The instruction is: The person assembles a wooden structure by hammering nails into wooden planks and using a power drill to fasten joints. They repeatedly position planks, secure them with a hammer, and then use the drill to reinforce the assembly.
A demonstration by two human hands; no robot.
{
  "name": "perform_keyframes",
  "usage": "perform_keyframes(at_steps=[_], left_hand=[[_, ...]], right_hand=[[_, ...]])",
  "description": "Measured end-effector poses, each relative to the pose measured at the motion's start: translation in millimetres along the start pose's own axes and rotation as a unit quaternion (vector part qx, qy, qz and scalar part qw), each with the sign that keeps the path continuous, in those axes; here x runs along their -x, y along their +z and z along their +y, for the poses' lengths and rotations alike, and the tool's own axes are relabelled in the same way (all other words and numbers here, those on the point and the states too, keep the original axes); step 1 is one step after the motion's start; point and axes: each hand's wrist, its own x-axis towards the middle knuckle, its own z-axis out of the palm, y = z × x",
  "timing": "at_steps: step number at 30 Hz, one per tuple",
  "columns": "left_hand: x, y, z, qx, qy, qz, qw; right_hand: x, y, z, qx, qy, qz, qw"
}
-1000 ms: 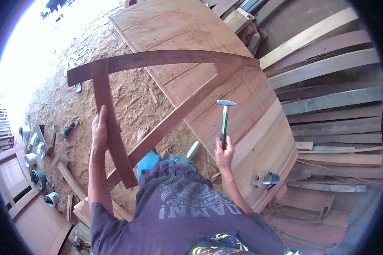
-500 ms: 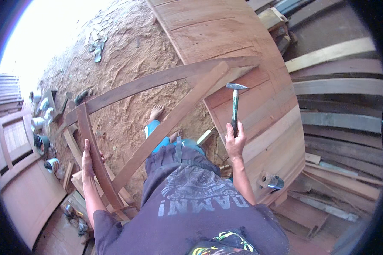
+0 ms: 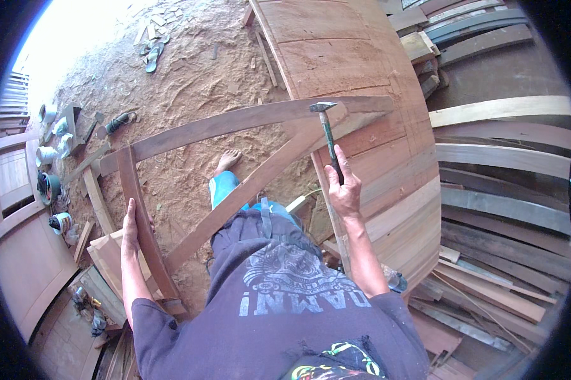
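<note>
My left hand [image 3: 131, 233] is wrapped round the short left rail of a brown wooden frame [image 3: 147, 231]. The frame's long top board [image 3: 228, 118] is slightly curved, and a diagonal board [image 3: 250, 188] slants up to meet it at the right end. My right hand [image 3: 345, 193] grips a hammer [image 3: 331, 142] by its dark green handle. Its metal head shows just over the joint at the frame's right end; whether it touches the wood I cannot tell. That end lies over a reddish wooden panel [image 3: 336, 60].
Stacked boards [image 3: 504, 155] line the right side. Cans [image 3: 60, 223], a cord-wrapped tool [image 3: 119, 121] and wood offcuts [image 3: 98, 196] lie on the earth floor at left, beside a panelled door [image 3: 35, 272]. Sandals [image 3: 153, 56] lie farther off. My bare foot [image 3: 227, 161] is below the frame.
My right hand has moved left and upward, bringing the tilted hammer's head over the frame's right joint. My left hand keeps its hold on the rail. The view has shifted slightly.
</note>
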Motion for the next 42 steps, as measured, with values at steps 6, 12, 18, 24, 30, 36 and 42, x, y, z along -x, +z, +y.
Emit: perform_keyframes(at_steps=[6,12,18,24,30,36,42], left_hand=[[5.4,-4.3,-15.2,0.023,-0.006,0.003,1.000],[0.2,-4.9,-15.5,0.002,-0.021,0.024,0.999],[2.7,2.5,-10.2,-0.005,-0.014,0.030,0.999],[-2.5,-1.3,-14.1,-0.011,-0.016,0.033,0.999],[-10.1,-4.3,-17.1,-0.006,0.012,0.020,1.000],[-5.5,2.1,-14.3,-0.007,-0.010,0.026,1.000],[-5.0,7.1,-0.6,-0.022,0.008,0.010,1.000]], right_hand=[[-1.8,2.9,-1.1,-0.001,0.005,-0.016,1.000],[-19.3,10.1,-5.5,0.079,-0.032,-0.051,0.995],[-32.6,10.3,3.1,0.128,-0.070,-0.058,0.988],[-28.7,7.6,-1.7,0.160,-0.099,-0.067,0.980],[-31.3,10.5,-0.7,0.095,-0.119,-0.018,0.988],[-26.1,17.2,3.6,0.111,-0.050,-0.044,0.992],[-15.5,15.0,-17.5,0.000,-0.051,-0.067,0.996]])
